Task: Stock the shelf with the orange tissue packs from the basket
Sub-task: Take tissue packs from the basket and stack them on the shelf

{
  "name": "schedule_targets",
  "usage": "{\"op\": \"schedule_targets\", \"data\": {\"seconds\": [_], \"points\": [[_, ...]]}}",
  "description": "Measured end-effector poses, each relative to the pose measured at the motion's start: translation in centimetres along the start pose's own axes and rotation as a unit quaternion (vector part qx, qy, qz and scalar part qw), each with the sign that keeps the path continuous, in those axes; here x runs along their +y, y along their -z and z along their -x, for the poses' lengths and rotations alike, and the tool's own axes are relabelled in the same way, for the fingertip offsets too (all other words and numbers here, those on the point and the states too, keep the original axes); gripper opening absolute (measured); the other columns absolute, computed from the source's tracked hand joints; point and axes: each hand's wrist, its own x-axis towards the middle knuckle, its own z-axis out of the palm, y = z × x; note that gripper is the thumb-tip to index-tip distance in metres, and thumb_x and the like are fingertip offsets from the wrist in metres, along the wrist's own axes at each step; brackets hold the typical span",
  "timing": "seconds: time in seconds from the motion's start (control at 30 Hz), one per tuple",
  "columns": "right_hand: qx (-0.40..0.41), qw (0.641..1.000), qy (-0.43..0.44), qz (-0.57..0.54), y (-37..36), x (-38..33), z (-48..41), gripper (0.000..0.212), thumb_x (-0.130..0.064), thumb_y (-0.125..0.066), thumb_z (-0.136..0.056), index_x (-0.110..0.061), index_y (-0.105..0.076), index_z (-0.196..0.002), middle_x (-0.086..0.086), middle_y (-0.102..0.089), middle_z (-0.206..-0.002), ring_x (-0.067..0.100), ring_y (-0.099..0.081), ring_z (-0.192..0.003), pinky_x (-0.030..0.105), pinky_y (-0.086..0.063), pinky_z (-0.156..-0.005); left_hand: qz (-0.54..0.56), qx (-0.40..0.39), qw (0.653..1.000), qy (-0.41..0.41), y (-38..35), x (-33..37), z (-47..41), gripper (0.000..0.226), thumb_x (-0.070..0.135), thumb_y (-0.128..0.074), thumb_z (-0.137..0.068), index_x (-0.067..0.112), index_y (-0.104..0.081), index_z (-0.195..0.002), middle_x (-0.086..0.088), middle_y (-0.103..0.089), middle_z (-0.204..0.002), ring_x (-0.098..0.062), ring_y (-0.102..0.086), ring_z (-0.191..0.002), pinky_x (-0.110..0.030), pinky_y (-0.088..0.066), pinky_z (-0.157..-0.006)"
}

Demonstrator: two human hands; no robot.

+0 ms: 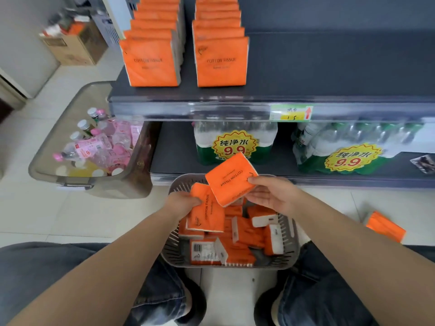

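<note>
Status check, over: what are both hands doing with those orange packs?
Left hand grips one tissue pack at the basket. Right hand holds a second pack, raised. Shelf bare right of stocked rows.

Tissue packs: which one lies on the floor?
The lone pack on the tiles right of the basket; the rest are shelved, held or inside it.

The person wears dark blue denim jeans [58,267], faded paler along the folds at the knees and hems. Dark, round-toed shoes [195,302] show beneath them. Both forearms [106,262] are bare all the way down to the left hand [180,203] and right hand [273,195]
</note>
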Motion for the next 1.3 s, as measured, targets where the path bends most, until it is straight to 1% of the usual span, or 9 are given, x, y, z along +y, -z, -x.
{"op": "schedule_targets", "data": {"seconds": [0.13,0.27,0.43,0.63,0.83,1.0,1.1,1.2,1.3], "points": [[-0.01,0.997,0.065,0.047,0.9,-2.0,1.8,0.03,-0.008,-0.072,-0.08,0.0,-0.062,-0.107,0.015,-0.071,-0.098,0.024,-0.071,-0.09,0.03,-0.059,-0.073,-0.039,0.012,0.998,-0.057,0.8,2.5,1.2,0.027,0.011,-0.066,-0.085,0.005,-0.068,-0.111,-0.017,-0.07,-0.108,-0.031,-0.068,-0.097,-0.04,-0.055,-0.089],[-0.026,0.99,0.116,0.075,1.6,-3.5,3.5,0.02,-0.01,-0.071,-0.081,-0.006,-0.062,-0.098,0.013,-0.071,-0.105,0.023,-0.069,-0.097,0.032,-0.055,-0.083,-0.064,0.015,0.993,-0.103,1.5,4.9,2.7,0.016,0.015,-0.064,-0.086,0.012,-0.068,-0.102,-0.017,-0.07,-0.106,-0.032,-0.068,-0.098,-0.045,-0.054,-0.092],[-0.041,0.977,0.175,0.111,2.1,-5.1,5.1,0.011,-0.015,-0.069,-0.083,-0.014,-0.061,-0.09,0.01,-0.071,-0.105,0.022,-0.067,-0.101,0.032,-0.052,-0.087,-0.117,0.003,0.982,-0.151,2.3,7.6,4.1,0.022,0.023,-0.063,-0.089,0.014,-0.066,-0.109,-0.012,-0.07,-0.106,-0.028,-0.068,-0.097,-0.042,-0.053,-0.092],[-0.07,0.965,0.234,0.096,2.3,-7.6,6.6,0.011,-0.017,-0.066,-0.083,-0.014,-0.063,-0.093,0.01,-0.071,-0.108,0.023,-0.066,-0.103,0.034,-0.051,-0.087,-0.163,-0.005,0.967,-0.195,3.1,10.8,4.7,0.019,0.03,-0.073,-0.083,0.015,-0.07,-0.093,-0.005,-0.071,-0.091,-0.019,-0.068,-0.081,-0.034,-0.056,-0.082],[-0.107,0.943,0.245,0.196,1.4,-9.7,7.9,0.013,-0.018,-0.064,-0.086,-0.015,-0.07,-0.098,0.004,-0.073,-0.096,0.019,-0.068,-0.093,0.032,-0.051,-0.082,-0.197,-0.03,0.951,-0.237,3.1,13.4,5.2,0.022,0.037,-0.075,-0.08,0.017,-0.074,-0.088,0.001,-0.07,-0.08,-0.014,-0.066,-0.073,-0.022,-0.05,-0.061],[-0.123,0.905,0.261,0.312,0.2,-11.2,9.0,0.014,-0.022,-0.068,-0.085,-0.025,-0.074,-0.097,0.0,-0.074,-0.096,0.018,-0.07,-0.09,0.032,-0.056,-0.08,-0.199,-0.092,0.948,-0.232,2.2,15.4,6.0,0.031,0.042,-0.077,-0.076,0.018,-0.074,-0.095,-0.002,-0.074,-0.084,-0.015,-0.071,-0.075,-0.028,-0.058,-0.067],[-0.127,0.878,0.28,0.367,-0.5,-12.1,9.7,0.013,-0.025,-0.07,-0.084,-0.031,-0.075,-0.095,-0.005,-0.074,-0.096,0.014,-0.07,-0.089,0.03,-0.058,-0.077,-0.212,-0.123,0.946,-0.213,1.8,16.5,6.4,0.034,0.043,-0.077,-0.073,0.017,-0.073,-0.095,-0.001,-0.075,-0.079,-0.015,-0.072,-0.072,-0.027,-0.058,-0.061],[-0.107,0.875,0.296,0.367,-0.9,-12.9,9.7,0.015,-0.024,-0.073,-0.082,-0.031,-0.074,-0.095,-0.006,-0.074,-0.093,0.011,-0.071,-0.085,0.026,-0.058,-0.072,-0.192,-0.156,0.949,-0.196,1.3,17.1,6.6,0.03,0.035,-0.077,-0.076,0.014,-0.071,-0.096,-0.003,-0.075,-0.083,-0.015,-0.072,-0.075,-0.03,-0.06,-0.067],[-0.096,0.878,0.309,0.352,-1.1,-13.2,9.3,0.016,-0.02,-0.074,-0.08,-0.025,-0.073,-0.094,-0.001,-0.075,-0.091,0.014,-0.071,-0.084,0.029,-0.056,-0.076,-0.157,-0.199,0.952,-0.174,1.0,17.8,6.8,0.03,0.033,-0.078,-0.078,0.011,-0.069,-0.097,-0.004,-0.075,-0.085,-0.016,-0.072,-0.077,-0.031,-0.059,-0.07]]}}
